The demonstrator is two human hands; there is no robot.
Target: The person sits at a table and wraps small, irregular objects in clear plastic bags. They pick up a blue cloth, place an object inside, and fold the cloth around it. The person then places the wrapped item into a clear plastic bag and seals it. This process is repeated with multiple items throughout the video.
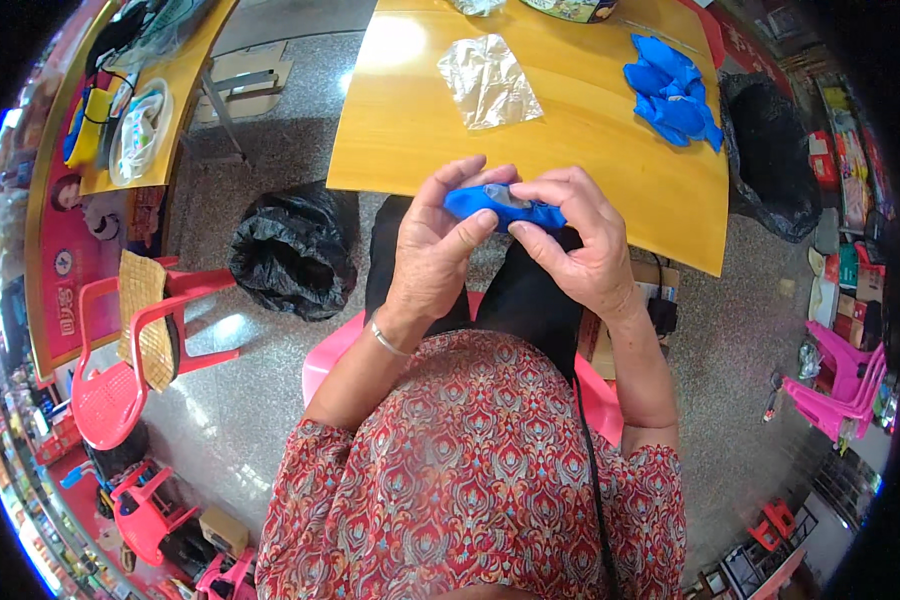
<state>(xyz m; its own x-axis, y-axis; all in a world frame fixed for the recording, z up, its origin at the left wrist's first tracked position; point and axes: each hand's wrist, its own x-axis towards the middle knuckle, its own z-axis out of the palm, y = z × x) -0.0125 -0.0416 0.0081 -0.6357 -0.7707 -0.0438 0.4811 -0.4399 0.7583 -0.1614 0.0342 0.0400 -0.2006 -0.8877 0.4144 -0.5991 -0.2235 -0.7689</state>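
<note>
A seated person, seen from above, holds a small blue bundle (503,207) in both hands just in front of the near edge of a wooden table (590,130); the left hand (438,250) cups the bundle from the left, fingers curled over its top and thumb pressed against its underside; the right hand (580,238) pinches its right end, fingertips pressed together on the blue material; a pale patch shows in the middle of the bundle; a thin bracelet (385,340) circles the left wrist. On the table lies a crinkled clear bag (488,80), well apart from the hands; a heap of blue pieces (673,90) sits towards the table's right side. A black bin bag (293,250) stands on the floor left of the person; another black bag (770,155) stands right of the table; a red chair (120,370) is further left; pink chairs (840,385) stand at far right.
</note>
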